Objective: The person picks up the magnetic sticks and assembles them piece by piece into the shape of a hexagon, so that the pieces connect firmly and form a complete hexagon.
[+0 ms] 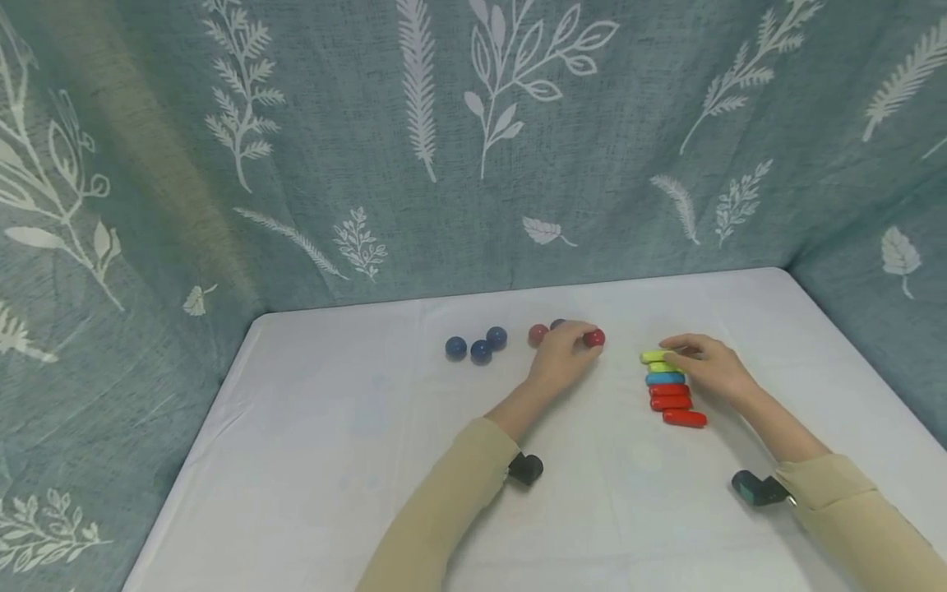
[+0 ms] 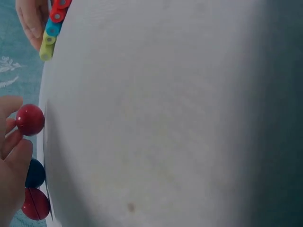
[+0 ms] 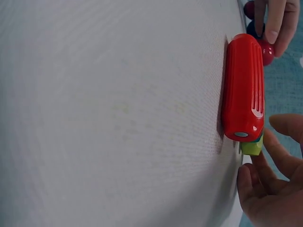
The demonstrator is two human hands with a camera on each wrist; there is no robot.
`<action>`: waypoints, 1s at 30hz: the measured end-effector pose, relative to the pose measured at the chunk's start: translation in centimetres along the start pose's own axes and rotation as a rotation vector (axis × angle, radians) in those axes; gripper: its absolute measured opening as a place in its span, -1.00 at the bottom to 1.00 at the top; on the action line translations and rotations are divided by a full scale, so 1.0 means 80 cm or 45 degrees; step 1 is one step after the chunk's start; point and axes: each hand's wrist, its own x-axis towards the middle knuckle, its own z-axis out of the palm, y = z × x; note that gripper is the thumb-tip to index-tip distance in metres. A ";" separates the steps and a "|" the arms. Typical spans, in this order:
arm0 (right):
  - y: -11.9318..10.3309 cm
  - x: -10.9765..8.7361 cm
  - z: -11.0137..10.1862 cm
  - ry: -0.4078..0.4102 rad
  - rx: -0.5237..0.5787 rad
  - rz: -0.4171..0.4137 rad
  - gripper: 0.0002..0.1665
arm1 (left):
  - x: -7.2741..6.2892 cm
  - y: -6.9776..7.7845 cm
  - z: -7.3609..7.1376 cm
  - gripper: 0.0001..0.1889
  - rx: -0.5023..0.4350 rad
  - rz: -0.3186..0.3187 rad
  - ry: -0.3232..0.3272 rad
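My left hand [image 1: 561,355] pinches a red ball [image 1: 594,338] between thumb and fingers, low at the white tabletop. Beside that hand lie a second red ball [image 2: 36,204] and a blue ball [image 2: 35,173], both partly covered by it in the head view. To the right, my right hand [image 1: 710,367] has thumb and fingers around the end of the farthest yellow-green rod [image 1: 653,357]. Nearer me in the same row lie another yellow-green rod, a blue rod [image 1: 665,379] and three red rods [image 1: 684,418]. The nearest red rod [image 3: 243,90] is ribbed, with a grey disc in its end.
Three blue balls [image 1: 481,352] sit in a loose group left of my left hand. A white cloth covers the table [image 1: 318,444]. Green curtains [image 1: 355,148] with white leaf prints hang behind the table and along its sides.
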 end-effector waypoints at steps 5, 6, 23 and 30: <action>0.003 0.001 0.001 0.000 -0.005 -0.012 -0.47 | -0.001 0.006 -0.001 -0.60 0.076 -0.002 -0.045; 0.003 0.002 0.002 -0.002 -0.005 -0.013 -0.47 | -0.001 0.006 -0.001 -0.59 0.078 -0.008 -0.052; 0.000 0.007 -0.001 -0.035 -0.027 0.011 -0.47 | -0.004 0.004 0.001 -0.68 -0.107 -0.053 -0.092; 0.001 0.016 0.000 -0.065 -0.011 0.066 -0.46 | -0.012 0.005 -0.005 -0.66 -0.203 -0.142 -0.121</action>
